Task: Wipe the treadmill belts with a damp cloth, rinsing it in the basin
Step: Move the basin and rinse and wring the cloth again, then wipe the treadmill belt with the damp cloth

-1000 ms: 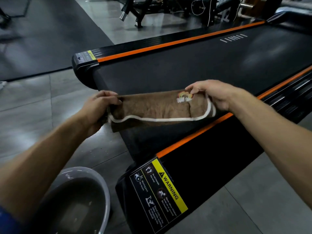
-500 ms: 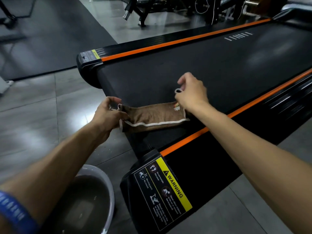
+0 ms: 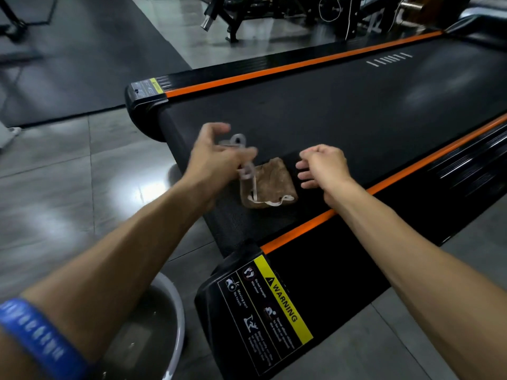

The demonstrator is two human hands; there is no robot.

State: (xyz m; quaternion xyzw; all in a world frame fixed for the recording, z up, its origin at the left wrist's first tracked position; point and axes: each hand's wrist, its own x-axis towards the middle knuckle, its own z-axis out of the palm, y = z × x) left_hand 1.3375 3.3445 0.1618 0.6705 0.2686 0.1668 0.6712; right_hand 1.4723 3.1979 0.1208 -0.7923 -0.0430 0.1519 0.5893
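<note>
floor: grey glossy tiles (image 3: 68,187) | dark rubber mat (image 3: 90,64) | gym equip. frames (image 3: 247,15) at back

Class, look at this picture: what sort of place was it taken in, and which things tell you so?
Most likely a gym. A treadmill belt with orange side rails fills the view, exercise machine frames stand behind it, and dark rubber matting covers part of the tiled floor.
</note>
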